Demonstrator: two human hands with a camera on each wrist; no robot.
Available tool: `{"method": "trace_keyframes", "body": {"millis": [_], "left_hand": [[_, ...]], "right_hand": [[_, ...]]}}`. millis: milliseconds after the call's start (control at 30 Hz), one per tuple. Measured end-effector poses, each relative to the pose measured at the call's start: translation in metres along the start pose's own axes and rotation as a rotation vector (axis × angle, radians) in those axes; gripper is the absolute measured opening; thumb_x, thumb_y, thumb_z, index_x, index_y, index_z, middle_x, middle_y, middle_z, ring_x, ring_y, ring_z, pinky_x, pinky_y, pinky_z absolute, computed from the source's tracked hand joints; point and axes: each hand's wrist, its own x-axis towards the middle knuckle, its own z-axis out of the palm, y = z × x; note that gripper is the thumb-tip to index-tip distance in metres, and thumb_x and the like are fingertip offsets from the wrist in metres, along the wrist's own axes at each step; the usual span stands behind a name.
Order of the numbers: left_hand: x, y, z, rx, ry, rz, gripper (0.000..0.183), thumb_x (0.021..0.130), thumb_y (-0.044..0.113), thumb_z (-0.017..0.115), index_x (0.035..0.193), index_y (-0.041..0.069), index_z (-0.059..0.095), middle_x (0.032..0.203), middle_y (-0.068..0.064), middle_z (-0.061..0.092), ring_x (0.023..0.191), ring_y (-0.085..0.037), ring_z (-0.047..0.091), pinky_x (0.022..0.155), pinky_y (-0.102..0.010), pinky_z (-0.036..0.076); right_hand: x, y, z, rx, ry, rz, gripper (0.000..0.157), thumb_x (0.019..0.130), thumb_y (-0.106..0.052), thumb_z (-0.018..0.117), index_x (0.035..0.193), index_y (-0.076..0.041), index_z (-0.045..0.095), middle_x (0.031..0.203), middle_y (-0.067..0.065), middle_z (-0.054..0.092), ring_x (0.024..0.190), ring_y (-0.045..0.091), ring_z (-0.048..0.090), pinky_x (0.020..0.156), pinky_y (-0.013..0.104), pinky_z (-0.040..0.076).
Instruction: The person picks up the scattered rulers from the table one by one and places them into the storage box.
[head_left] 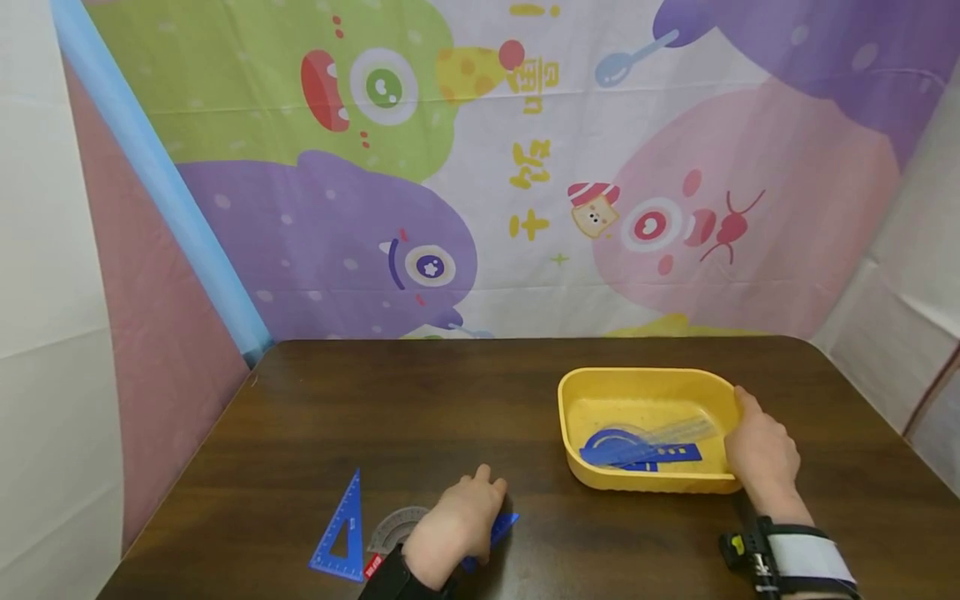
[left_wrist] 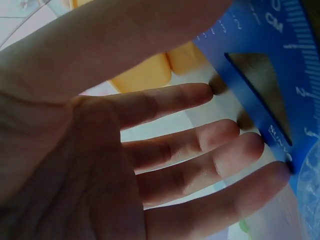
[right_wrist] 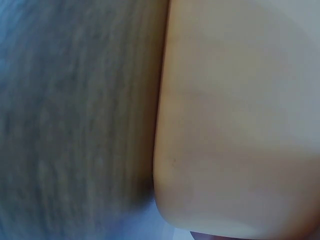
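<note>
My left hand point(head_left: 459, 523) is over a blue set square point(head_left: 506, 527) on the table. In the left wrist view its fingers point(left_wrist: 200, 162) extend towards the edge of that set square point(left_wrist: 240, 70), fingertips at or very near it; the thumb crosses above. Beside this hand lie a clear protractor point(head_left: 393, 527), partly hidden by it, and another blue set square point(head_left: 354, 504). At the right, my right hand point(head_left: 763, 454) grips the side rim of a yellow plastic tub point(head_left: 651, 482). Inside it are blue measuring pieces point(head_left: 678, 452) and a clear ruler point(head_left: 686, 430).
The brown wooden table point(head_left: 412, 400) carries all of this. A printed cartoon cloth point(head_left: 525, 275) hangs behind its far edge. Near the protractor shows a small red patch point(head_left: 372, 566). The right wrist view is mostly filled by the tub's wall point(right_wrist: 230, 115).
</note>
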Motion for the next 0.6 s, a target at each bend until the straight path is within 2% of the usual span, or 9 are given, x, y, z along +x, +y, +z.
{"method": "trace_keyframes", "body": {"millis": [233,400,600], "left_hand": [[-0.0021,-0.0044,-0.0004,-0.02,0.031,-0.014,0.063,0.046,0.019,0.089,0.097,0.006,0.055,0.09,-0.007,0.049,0.082,-0.024,0.055,0.068,-0.033,0.05],[-0.0028,-0.0073,-0.0013,-0.008,0.022,-0.014,0.061,0.047,0.023,0.089,0.096,0.006,0.056,0.089,-0.009,0.053,0.084,-0.025,0.055,0.073,-0.035,0.049],[-0.0033,-0.0075,-0.0026,-0.029,0.021,-0.016,0.052,0.05,0.018,0.084,0.091,0.006,0.054,0.086,-0.009,0.052,0.082,-0.026,0.054,0.067,-0.033,0.049]], "right_hand": [[-0.0019,-0.0005,-0.0004,0.006,0.004,-0.005,0.061,0.091,-0.002,0.04,0.145,-0.002,0.011,0.123,0.036,0.039,0.068,0.032,0.047,0.062,0.04,0.042],[-0.0037,-0.0012,-0.0008,0.009,0.009,-0.005,0.06,0.091,-0.002,0.04,0.145,-0.002,0.012,0.121,0.036,0.04,0.064,0.03,0.047,0.06,0.038,0.042],[-0.0033,-0.0016,-0.0012,0.009,0.008,0.004,0.061,0.091,-0.002,0.04,0.145,-0.003,0.012,0.123,0.036,0.04,0.066,0.031,0.047,0.061,0.038,0.041]]}}
